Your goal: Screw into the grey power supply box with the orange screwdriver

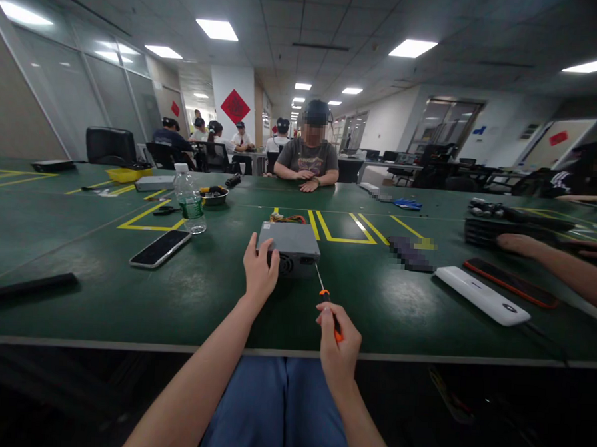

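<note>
Green table [76, 258] | L hand [259, 269] fingers clasp PSU box [290, 240] | R hand [339, 349] fingers pinch screwdriver [325, 295]

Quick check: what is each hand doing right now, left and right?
Left hand: grips the near corner of the grey metal box.
Right hand: closed on the orange-handled screwdriver, tip at the box.

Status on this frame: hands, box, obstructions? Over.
Left hand holds grey power supply box at near-left corner. Right hand shut on orange screwdriver, tip at box's near face. Phone and water bottle clear, left.
</note>
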Tool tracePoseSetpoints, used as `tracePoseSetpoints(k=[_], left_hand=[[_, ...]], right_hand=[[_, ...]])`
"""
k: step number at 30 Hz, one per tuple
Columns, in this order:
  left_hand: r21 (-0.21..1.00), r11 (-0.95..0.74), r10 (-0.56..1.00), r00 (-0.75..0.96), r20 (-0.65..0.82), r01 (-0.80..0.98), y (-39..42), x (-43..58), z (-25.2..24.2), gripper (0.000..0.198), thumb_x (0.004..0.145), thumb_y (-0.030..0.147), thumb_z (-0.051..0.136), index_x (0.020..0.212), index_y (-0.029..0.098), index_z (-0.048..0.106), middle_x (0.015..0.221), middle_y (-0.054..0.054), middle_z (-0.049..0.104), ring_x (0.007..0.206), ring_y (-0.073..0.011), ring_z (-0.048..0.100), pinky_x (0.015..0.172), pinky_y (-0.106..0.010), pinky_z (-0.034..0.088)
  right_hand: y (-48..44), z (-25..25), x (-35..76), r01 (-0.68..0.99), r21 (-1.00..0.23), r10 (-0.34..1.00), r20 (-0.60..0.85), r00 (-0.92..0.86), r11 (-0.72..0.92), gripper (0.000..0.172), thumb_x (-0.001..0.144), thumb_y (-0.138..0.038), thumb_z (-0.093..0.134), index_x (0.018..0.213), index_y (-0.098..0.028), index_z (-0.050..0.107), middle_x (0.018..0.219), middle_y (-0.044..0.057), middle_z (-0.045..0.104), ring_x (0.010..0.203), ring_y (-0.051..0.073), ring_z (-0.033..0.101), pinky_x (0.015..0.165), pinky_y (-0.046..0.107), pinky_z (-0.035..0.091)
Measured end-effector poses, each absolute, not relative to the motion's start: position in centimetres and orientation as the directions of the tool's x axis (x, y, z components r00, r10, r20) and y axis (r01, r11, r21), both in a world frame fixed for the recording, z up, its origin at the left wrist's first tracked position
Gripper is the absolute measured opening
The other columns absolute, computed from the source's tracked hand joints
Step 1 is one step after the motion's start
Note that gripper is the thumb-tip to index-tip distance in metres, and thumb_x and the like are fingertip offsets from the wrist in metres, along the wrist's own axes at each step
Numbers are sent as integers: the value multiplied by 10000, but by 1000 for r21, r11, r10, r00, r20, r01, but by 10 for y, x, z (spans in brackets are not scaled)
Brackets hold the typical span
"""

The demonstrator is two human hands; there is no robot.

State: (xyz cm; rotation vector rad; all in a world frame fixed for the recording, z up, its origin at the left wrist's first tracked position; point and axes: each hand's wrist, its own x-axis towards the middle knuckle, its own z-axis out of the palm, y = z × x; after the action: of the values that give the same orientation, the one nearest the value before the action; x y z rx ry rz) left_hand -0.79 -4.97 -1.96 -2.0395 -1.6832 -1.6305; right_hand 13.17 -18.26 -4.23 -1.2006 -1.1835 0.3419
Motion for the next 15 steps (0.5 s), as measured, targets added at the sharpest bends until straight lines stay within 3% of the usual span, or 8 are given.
tracePoseSetpoints(k=[4, 7, 10, 15], left_hand=[[336, -491, 607, 39, 794, 804, -57, -3, -14, 311, 870, 254, 388, 1151, 231, 519, 1409, -73, 340, 1303, -219, 293, 1084, -471, 146], [239, -590, 581, 200, 789, 771, -62, 1, -11, 313, 870, 218, 376, 1149, 229, 517, 1334, -43, 452, 1282, -178, 335, 1094, -423, 150], [211, -651, 561, 275, 781, 729, -64, 3, -10, 324, 862, 187, 376, 1155, 216, 511, 1263, -35, 522, 1238, -152, 391, 1079, -371, 198], [253, -637, 585, 242, 774, 728, -63, 3, -11, 317, 844, 159, 400, 1119, 237, 539, 1182, -22, 578, 1156, -154, 464, 1023, -349, 269]], right_hand=[[-181, -40, 132, 365, -856, 760, 501, 414, 365, 176, 813, -317, 488, 810, -216, 632, 768, 19, 610, 730, 169, 554, 682, 285, 401], [-180, -39, 131, 357, -862, 763, 491, 419, 359, 195, 801, -345, 498, 809, -216, 643, 758, 23, 614, 724, 173, 553, 651, 277, 404], [-180, -38, 131, 355, -864, 767, 488, 418, 357, 203, 799, -356, 501, 817, -217, 648, 764, 26, 618, 721, 174, 552, 639, 273, 403], [-181, -39, 133, 379, -855, 773, 496, 397, 354, 206, 833, -325, 461, 858, -215, 632, 795, 25, 614, 715, 164, 549, 677, 285, 398]])
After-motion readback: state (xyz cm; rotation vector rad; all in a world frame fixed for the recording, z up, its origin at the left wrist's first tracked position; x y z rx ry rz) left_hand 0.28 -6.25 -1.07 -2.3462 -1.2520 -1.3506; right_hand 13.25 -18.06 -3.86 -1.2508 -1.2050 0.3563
